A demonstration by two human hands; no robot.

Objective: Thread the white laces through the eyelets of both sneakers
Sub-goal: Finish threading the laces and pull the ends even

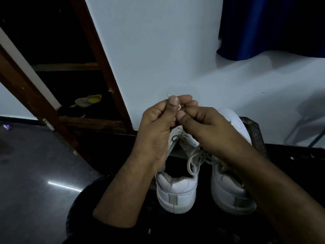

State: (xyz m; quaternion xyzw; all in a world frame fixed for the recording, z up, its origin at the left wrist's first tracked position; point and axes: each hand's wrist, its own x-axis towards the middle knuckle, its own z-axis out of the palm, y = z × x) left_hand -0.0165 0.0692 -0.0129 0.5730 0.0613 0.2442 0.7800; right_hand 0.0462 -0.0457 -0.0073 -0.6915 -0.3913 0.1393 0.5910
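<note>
Two white sneakers stand side by side on a dark surface, heels toward me: the left sneaker and the right sneaker. A white lace runs up from the eyelets between them and hangs in loose loops. My left hand and my right hand meet above the shoes, both with fingers curled, pinching the lace end between thumbs and fingertips. The lace's tip pokes out above my left fingers. My forearms hide much of both shoes' fronts.
An open wooden door leans at the left, with a dark shelf holding a yellow-grey shoe. A pale wall stands behind. A blue curtain hangs at upper right. Metal chair legs stand at right. Glossy dark floor at left.
</note>
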